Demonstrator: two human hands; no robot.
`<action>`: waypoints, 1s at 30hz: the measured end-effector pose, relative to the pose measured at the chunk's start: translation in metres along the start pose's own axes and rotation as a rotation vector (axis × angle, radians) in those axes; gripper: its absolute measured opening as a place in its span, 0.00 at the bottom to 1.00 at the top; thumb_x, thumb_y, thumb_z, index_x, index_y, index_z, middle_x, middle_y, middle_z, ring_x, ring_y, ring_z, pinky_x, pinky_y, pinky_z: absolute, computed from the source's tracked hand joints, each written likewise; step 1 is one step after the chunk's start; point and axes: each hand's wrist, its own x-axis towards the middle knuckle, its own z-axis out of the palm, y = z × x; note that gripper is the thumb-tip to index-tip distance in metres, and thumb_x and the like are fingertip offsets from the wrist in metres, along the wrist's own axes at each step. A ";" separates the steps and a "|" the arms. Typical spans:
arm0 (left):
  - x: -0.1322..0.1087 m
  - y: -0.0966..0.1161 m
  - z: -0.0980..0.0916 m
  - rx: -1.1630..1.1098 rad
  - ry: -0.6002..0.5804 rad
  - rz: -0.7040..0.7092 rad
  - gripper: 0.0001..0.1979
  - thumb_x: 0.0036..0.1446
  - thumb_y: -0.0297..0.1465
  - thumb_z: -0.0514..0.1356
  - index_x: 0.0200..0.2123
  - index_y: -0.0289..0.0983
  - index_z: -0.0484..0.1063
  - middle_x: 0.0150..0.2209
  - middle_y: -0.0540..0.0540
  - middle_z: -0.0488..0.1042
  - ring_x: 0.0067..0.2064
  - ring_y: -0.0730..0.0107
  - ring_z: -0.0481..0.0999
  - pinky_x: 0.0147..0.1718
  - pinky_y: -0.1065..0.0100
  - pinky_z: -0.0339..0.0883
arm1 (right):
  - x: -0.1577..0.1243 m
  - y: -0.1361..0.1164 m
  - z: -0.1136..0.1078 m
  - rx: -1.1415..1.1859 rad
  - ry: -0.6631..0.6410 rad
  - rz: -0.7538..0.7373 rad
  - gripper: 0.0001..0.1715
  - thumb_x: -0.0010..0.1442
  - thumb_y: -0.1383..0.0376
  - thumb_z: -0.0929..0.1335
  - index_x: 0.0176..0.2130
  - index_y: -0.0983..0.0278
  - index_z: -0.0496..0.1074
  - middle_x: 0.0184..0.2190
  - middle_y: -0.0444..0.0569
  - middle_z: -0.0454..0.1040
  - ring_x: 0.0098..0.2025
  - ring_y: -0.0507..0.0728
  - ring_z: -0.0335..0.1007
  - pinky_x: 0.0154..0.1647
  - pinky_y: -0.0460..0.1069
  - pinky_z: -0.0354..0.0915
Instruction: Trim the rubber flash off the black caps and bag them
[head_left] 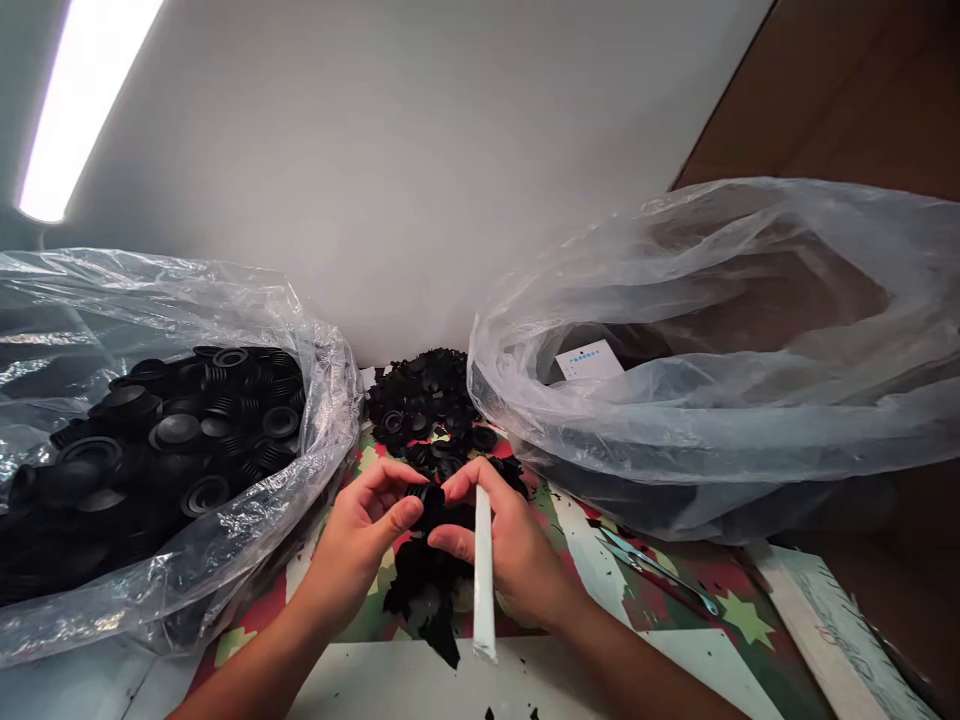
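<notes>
My left hand point(365, 528) pinches a small black ribbed rubber bellows point(427, 500) between thumb and fingers. At the other side of that part, my right hand point(517, 550) is closed around a flat white stick point(484, 590), which points down toward me. Its thumb and index finger reach to the bellows; whether they grip it too is hard to see. Under both hands lie torn black rubber scraps point(424, 580). Behind them, a heap of black rubber pieces and scraps point(427, 385) rises against the wall.
On the left, a clear plastic bag point(330, 400) holds many black bellows point(180, 430). A second plastic bag point(675, 440) lines a cardboard box point(825, 110) at right, with a printed white card point(589, 360) inside. Scissors point(660, 568) lie on the patterned table cover point(750, 620).
</notes>
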 end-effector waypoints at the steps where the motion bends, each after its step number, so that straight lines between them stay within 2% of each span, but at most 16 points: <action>1: 0.000 -0.002 0.000 -0.014 -0.002 -0.003 0.21 0.49 0.49 0.72 0.36 0.39 0.78 0.33 0.49 0.76 0.37 0.66 0.73 0.36 0.70 0.66 | -0.001 0.000 0.002 0.021 -0.004 0.032 0.28 0.47 0.46 0.78 0.35 0.58 0.65 0.29 0.40 0.67 0.31 0.54 0.61 0.33 0.48 0.59; 5: 0.000 -0.005 -0.001 -0.058 0.001 -0.027 0.20 0.53 0.48 0.70 0.36 0.39 0.74 0.31 0.52 0.70 0.33 0.71 0.68 0.32 0.72 0.63 | 0.000 0.002 0.007 0.123 -0.012 0.045 0.19 0.50 0.56 0.76 0.37 0.59 0.69 0.27 0.38 0.64 0.29 0.52 0.60 0.32 0.47 0.58; 8: 0.000 -0.004 -0.002 -0.089 -0.017 -0.087 0.21 0.54 0.50 0.69 0.35 0.39 0.71 0.29 0.53 0.67 0.29 0.73 0.66 0.29 0.72 0.61 | 0.001 0.002 0.005 0.048 0.023 -0.033 0.08 0.53 0.61 0.73 0.32 0.60 0.73 0.26 0.40 0.67 0.30 0.53 0.61 0.33 0.48 0.58; 10: 0.000 -0.002 -0.002 -0.090 -0.026 -0.114 0.21 0.53 0.50 0.69 0.35 0.39 0.71 0.29 0.54 0.66 0.28 0.74 0.65 0.27 0.73 0.61 | 0.001 0.000 0.003 -0.036 0.038 -0.090 0.07 0.54 0.62 0.72 0.28 0.61 0.72 0.26 0.40 0.67 0.30 0.53 0.61 0.33 0.48 0.57; 12: 0.000 0.001 -0.003 -0.090 -0.026 -0.128 0.22 0.54 0.51 0.68 0.41 0.41 0.73 0.30 0.54 0.67 0.27 0.76 0.65 0.25 0.75 0.60 | 0.000 -0.002 0.002 -0.077 0.034 -0.112 0.07 0.55 0.62 0.72 0.28 0.61 0.72 0.25 0.40 0.66 0.29 0.53 0.59 0.32 0.48 0.55; 15: 0.000 0.004 -0.007 -0.036 -0.102 -0.104 0.24 0.56 0.52 0.66 0.49 0.43 0.76 0.31 0.52 0.68 0.26 0.77 0.64 0.24 0.75 0.60 | -0.001 -0.002 0.001 -0.010 -0.014 -0.034 0.09 0.57 0.59 0.70 0.31 0.61 0.69 0.22 0.38 0.59 0.25 0.51 0.52 0.27 0.47 0.50; 17: 0.001 0.005 -0.012 0.043 -0.207 -0.043 0.25 0.55 0.50 0.67 0.52 0.45 0.77 0.35 0.50 0.71 0.27 0.77 0.66 0.26 0.74 0.63 | 0.000 0.000 -0.001 0.133 -0.066 0.048 0.15 0.58 0.54 0.70 0.32 0.61 0.67 0.21 0.36 0.56 0.24 0.50 0.48 0.25 0.47 0.46; 20: 0.002 0.006 -0.017 0.188 -0.276 0.137 0.25 0.59 0.44 0.67 0.59 0.52 0.74 0.51 0.44 0.71 0.32 0.74 0.71 0.29 0.71 0.70 | 0.002 0.002 -0.003 0.381 -0.117 0.117 0.21 0.56 0.49 0.72 0.31 0.61 0.65 0.21 0.36 0.55 0.24 0.49 0.46 0.25 0.46 0.44; 22: 0.004 0.005 -0.019 0.321 -0.259 0.309 0.22 0.63 0.39 0.65 0.60 0.55 0.73 0.57 0.43 0.69 0.43 0.66 0.75 0.39 0.67 0.74 | 0.002 0.000 -0.003 0.519 -0.144 0.144 0.22 0.55 0.50 0.73 0.30 0.62 0.65 0.22 0.36 0.54 0.25 0.49 0.46 0.25 0.46 0.45; 24: 0.005 0.003 -0.018 0.424 -0.250 0.470 0.21 0.64 0.35 0.64 0.60 0.55 0.74 0.57 0.42 0.71 0.56 0.57 0.72 0.51 0.62 0.72 | 0.003 -0.004 -0.002 0.650 -0.186 0.189 0.21 0.54 0.51 0.75 0.30 0.63 0.66 0.22 0.36 0.53 0.24 0.48 0.44 0.26 0.45 0.46; 25: 0.005 0.002 -0.016 0.449 -0.248 0.534 0.20 0.64 0.34 0.64 0.58 0.54 0.75 0.57 0.42 0.72 0.59 0.56 0.71 0.54 0.60 0.70 | 0.003 -0.005 -0.002 0.704 -0.209 0.215 0.21 0.53 0.52 0.76 0.30 0.63 0.66 0.23 0.35 0.53 0.24 0.47 0.43 0.26 0.45 0.47; 28: 0.005 -0.002 -0.012 0.462 -0.169 0.602 0.14 0.66 0.33 0.61 0.52 0.50 0.80 0.53 0.42 0.76 0.56 0.57 0.74 0.53 0.60 0.71 | 0.002 -0.007 0.000 0.676 -0.240 0.227 0.23 0.55 0.48 0.74 0.31 0.63 0.67 0.24 0.37 0.57 0.23 0.48 0.46 0.27 0.46 0.50; 30: 0.005 -0.003 -0.011 0.431 -0.088 0.517 0.12 0.67 0.35 0.60 0.49 0.46 0.82 0.47 0.42 0.78 0.46 0.61 0.78 0.45 0.64 0.74 | 0.001 -0.006 -0.001 0.424 -0.147 0.117 0.24 0.59 0.45 0.71 0.32 0.62 0.68 0.25 0.40 0.63 0.25 0.50 0.55 0.29 0.47 0.55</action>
